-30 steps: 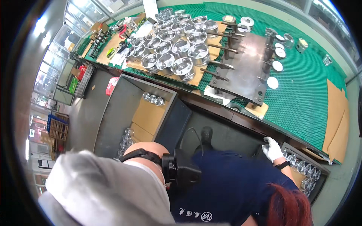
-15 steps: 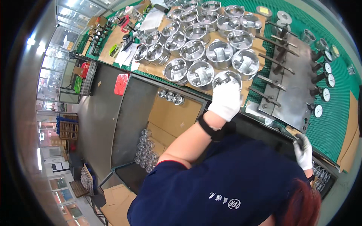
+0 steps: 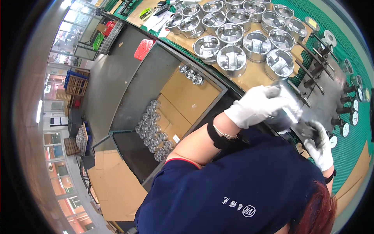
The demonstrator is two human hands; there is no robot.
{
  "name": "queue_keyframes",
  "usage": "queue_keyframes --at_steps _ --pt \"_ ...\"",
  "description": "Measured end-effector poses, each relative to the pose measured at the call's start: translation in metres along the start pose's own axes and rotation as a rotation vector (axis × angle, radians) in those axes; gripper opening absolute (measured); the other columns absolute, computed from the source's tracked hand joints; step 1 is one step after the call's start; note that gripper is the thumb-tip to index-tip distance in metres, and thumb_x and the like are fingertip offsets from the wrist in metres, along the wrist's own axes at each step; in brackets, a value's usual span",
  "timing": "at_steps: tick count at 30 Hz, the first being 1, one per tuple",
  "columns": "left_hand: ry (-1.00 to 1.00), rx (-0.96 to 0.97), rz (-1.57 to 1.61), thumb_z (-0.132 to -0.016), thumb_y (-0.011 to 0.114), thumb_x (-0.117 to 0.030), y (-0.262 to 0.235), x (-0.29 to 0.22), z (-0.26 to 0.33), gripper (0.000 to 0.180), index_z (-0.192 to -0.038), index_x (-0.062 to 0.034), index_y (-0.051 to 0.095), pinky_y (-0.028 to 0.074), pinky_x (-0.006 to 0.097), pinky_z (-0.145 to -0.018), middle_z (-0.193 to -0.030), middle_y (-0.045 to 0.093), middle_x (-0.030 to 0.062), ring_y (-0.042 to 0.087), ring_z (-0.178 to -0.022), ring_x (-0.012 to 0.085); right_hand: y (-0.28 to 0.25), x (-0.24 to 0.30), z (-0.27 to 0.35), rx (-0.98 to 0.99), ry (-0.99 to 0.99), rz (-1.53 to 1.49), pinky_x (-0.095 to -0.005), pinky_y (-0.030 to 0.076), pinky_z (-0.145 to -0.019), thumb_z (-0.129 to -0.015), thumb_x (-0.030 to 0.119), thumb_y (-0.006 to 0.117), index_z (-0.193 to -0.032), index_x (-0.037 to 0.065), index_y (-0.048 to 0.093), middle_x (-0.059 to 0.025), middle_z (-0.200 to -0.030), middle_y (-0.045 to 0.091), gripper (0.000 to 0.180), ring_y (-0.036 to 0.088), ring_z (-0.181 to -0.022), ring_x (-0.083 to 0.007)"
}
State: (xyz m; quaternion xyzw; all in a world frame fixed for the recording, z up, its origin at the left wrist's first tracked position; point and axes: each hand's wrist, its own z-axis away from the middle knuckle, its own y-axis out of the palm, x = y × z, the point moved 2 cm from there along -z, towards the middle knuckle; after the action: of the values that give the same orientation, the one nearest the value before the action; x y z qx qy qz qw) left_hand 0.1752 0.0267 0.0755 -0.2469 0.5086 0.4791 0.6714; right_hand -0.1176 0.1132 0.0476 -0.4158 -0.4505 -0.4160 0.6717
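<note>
My left hand [image 3: 257, 106], in a white glove, is closed around a metal piston [image 3: 289, 113]. The piston is smeared by motion and hangs over the bench's front edge. To its right is my right hand [image 3: 320, 145], gloved too, with greyish fingertips. Its thumb and fingers are apart and partly curled, and I make out nothing held in them. Several silvery pistons [image 3: 257, 46] stand in rows on brown cardboard beyond my left hand. A metal fixture plate [image 3: 327, 95] with dark rods lies beyond both hands.
Dial gauges [image 3: 353, 118] line the fixture's right side on a green mat [image 3: 346, 156]. An open cabinet [image 3: 136, 82] below the bench holds smaller pistons [image 3: 150, 128] and cardboard. A red plastic item [image 3: 144, 49] is beside the cabinet. Papers and tools lie at the far left.
My left hand has lifted a piston from the front of the rows and brought it right, toward my right hand. My right hand has turned toward it. The view has shifted.
</note>
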Motion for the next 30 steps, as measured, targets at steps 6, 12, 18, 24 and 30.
queue_keyframes --at_steps 6,12,18,24,30 --pt "0.050 0.448 0.173 -0.096 0.072 -0.022 0.079 0.007 -0.018 0.044 -0.131 0.0015 0.063 0.050 0.030 -0.094 -0.121 0.069 0.0070 0.062 -0.108 0.0131 -0.012 -0.007 -0.005 0.088 -0.091 -0.134 -0.0450 0.024 -0.123 -0.065 0.037 0.094 -0.162 0.003 0.005 -0.0184 -0.159 0.033 0.136 0.033 -0.149 -0.0292" --pt "0.045 0.489 -0.525 -0.094 0.068 -0.016 0.072 0.014 -0.037 0.047 -0.134 0.0043 0.054 0.050 0.035 -0.101 -0.122 0.068 0.0137 0.065 -0.111 0.0215 -0.031 -0.004 0.019 -0.400 -0.249 0.444 -0.0441 0.036 -0.117 -0.061 0.024 0.093 -0.156 -0.003 0.027 -0.0220 -0.148 0.045 0.119 0.045 -0.139 -0.0339" --pt "0.641 0.380 -0.751 -0.075 0.079 -0.008 0.108 0.019 -0.073 0.078 -0.145 -0.0031 0.044 0.052 0.041 -0.100 -0.130 0.058 0.0202 0.063 -0.117 0.0342 -0.028 -0.007 0.007 -0.551 -0.267 0.746 -0.0484 0.048 -0.101 -0.060 0.024 0.089 -0.146 -0.003 0.040 -0.0261 -0.130 0.053 0.102 0.054 -0.121 -0.0423" --pt "0.851 0.272 -1.047 -0.064 0.090 -0.020 0.141 0.030 -0.099 0.083 -0.138 -0.0103 0.052 0.052 0.049 -0.095 -0.128 0.055 0.0271 0.060 -0.112 0.0464 -0.031 -0.014 0.012 -0.631 -0.309 0.694 -0.0483 0.047 -0.102 -0.069 0.024 0.088 -0.147 -0.003 0.040 -0.0257 -0.132 0.054 0.095 0.054 -0.123 -0.0425" --pt "0.926 0.333 -1.014 -0.060 0.093 -0.023 0.144 0.041 -0.123 0.065 -0.116 -0.0086 0.062 0.052 0.050 -0.095 -0.130 0.055 0.0298 0.059 -0.114 0.0470 -0.020 -0.062 0.043 -0.447 0.309 -0.114 -0.0361 0.058 -0.085 -0.086 0.015 0.078 -0.155 -0.002 0.026 -0.0176 -0.122 0.061 0.088 0.068 -0.099 -0.0243"
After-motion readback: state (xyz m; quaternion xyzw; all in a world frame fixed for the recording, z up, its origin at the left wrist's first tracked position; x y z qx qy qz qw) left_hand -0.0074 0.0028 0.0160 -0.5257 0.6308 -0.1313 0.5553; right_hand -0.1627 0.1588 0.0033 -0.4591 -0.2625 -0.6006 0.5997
